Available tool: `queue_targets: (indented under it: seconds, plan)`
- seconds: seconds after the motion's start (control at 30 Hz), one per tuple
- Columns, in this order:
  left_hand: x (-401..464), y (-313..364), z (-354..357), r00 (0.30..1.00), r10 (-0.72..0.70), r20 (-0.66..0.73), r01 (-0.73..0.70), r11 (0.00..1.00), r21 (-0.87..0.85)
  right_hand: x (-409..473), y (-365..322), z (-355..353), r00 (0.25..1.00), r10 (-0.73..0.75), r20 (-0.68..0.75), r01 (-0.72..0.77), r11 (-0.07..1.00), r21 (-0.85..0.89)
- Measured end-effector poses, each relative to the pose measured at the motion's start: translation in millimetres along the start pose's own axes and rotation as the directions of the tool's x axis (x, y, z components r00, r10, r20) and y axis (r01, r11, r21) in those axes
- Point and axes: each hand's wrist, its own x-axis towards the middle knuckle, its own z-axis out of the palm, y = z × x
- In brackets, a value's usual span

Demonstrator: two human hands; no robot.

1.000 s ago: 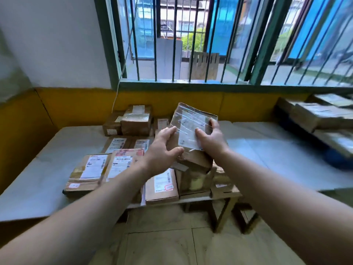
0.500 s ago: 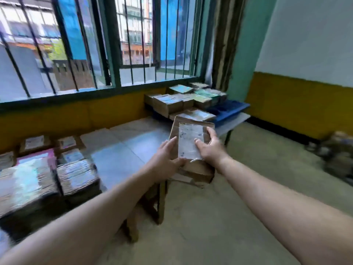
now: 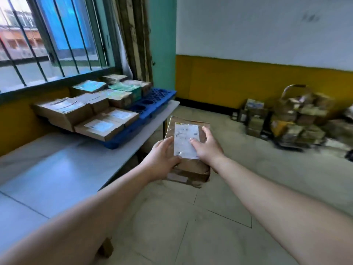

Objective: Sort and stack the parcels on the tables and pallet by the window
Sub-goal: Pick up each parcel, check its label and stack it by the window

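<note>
So the parcel (image 3: 188, 150) in hand looks like a flat brown cardboard box with a big white shipping label (image 3: 186, 140) across the top, and there seems to be a second flatter box tucked right under it, though the blur makes that hard to call. My guess is it's light and fairly stiff, since both arms are stretched out and neither wrist is sagging. The label face looks glossy, maybe a plastic sleeve, so I'd bet it's slick there and the bare cardboard edges are the better place to grab. Left hand (image 3: 162, 159) is clamped on the near left corner, thumb lying on top beside the label's left edge, fingers out of sight underneath. Right hand (image 3: 207, 148) is closed on the right side, thumb pressing onto the label's lower right, fingers (image 3: 205, 131) curled over the right edge. So the box sits between the two palms, gripped from both sides, hanging over bare floor, just off the end of the white table (image 3: 57, 178). Beyond the left fingertips and further up is the blue pallet (image 3: 152, 108) with parcels (image 3: 99, 115) already stacked on it, apart from the held box. A corner squeeze would probably dent it, so flat pressure on the sides seems safer.
</note>
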Motion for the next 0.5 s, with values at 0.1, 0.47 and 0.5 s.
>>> queue_targets:
  seconds: [0.1,0.47,0.5]
  plan:
    - [55.3,-4.2,1.2,0.998,0.046,0.029,-0.046,0.999,-0.011,48.2,-0.5,-0.6,0.999,0.026,-0.036,-0.026,1.000,-0.010]
    - [219.0,-17.1,-28.6,0.998,0.022,0.056,-0.021,0.999,-0.026,210.6,-26.6,26.7,0.998,0.068,0.006,-0.068,0.998,0.010]
    - [231.0,-19.5,-29.5,0.998,0.011,0.057,-0.010,1.000,-0.017,224.8,-26.4,30.3,0.998,0.068,0.017,-0.068,0.998,0.015]
